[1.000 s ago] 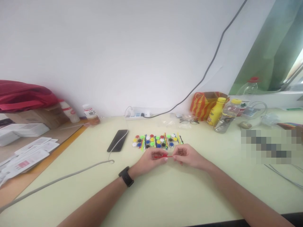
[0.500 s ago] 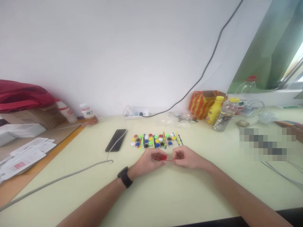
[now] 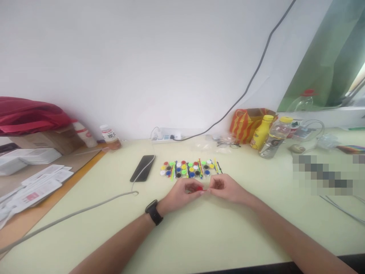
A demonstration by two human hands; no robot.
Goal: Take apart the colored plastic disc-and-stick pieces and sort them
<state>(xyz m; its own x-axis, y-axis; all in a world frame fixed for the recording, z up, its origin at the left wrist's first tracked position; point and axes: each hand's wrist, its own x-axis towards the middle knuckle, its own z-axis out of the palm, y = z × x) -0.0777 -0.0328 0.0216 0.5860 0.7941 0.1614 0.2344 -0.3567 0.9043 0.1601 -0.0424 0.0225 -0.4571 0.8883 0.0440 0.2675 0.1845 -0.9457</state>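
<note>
My left hand (image 3: pixel 182 196) and my right hand (image 3: pixel 225 188) meet fingertip to fingertip on the pale yellow table (image 3: pixel 182 232), just in front of a row of small coloured caps and sticks (image 3: pixel 189 169). Both hands are closed in a pinch on a small red piece (image 3: pixel 200 188) held between them. My left wrist wears a black watch (image 3: pixel 154 212). The piece's exact shape is too small to make out.
A black phone (image 3: pixel 142 168) with a white cable lies left of the caps. A power strip (image 3: pixel 167 137), glasses (image 3: pixel 228 144), a striped bag (image 3: pixel 246 123) and bottles (image 3: pixel 270 137) line the wall. Papers and boxes (image 3: pixel 34 182) sit at the left.
My hands have drawn closer together; the thin red strip that showed between them earlier is now hidden, and only a small red bit shows at the fingertips.
</note>
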